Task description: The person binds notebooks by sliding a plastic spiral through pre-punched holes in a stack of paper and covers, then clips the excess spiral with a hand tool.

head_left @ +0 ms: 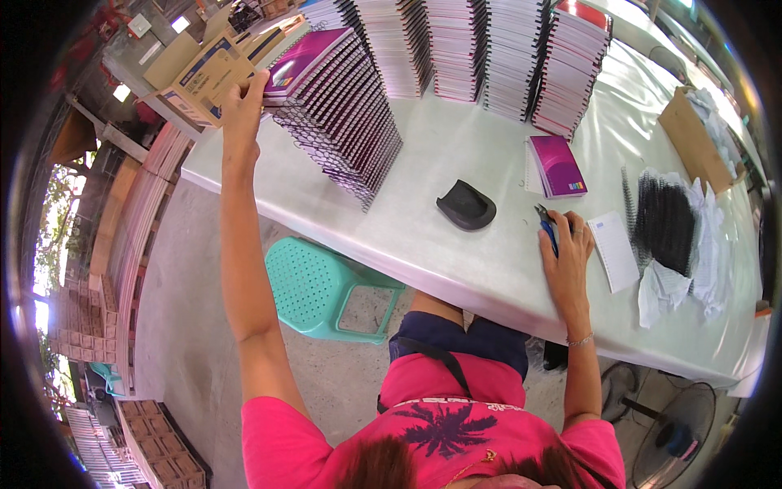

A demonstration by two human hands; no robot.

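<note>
**A:** What's closest to the bottom of the frame?

**B:** Pink shirt at the bottom edge, then a teal plastic stool (pixel 314 285) left of center, under the white table (pixel 456 261). My right hand (pixel 566 248) sits at center right, fingers curled around blue-handled pliers (pixel 547 226) resting on the table.

**A:** What's near it?

**B:** A white notepad (pixel 613 251) just to its right, a pile of black wire coils (pixel 664 220) on crumpled paper beyond that, a black curved tray (pixel 466 204) to the left, and 1 purple spiral notebook (pixel 557 165) lying flat above.

**A:** And the left hand?

**B:** Left hand (pixel 243 110) is stretched to the upper left, fingers closed on the top purple notebook (pixel 305 57) of a leaning stack (pixel 346 122). More stacks (pixel 489 49) line the top edge, and cardboard boxes (pixel 199 77) sit in the upper left.
</note>
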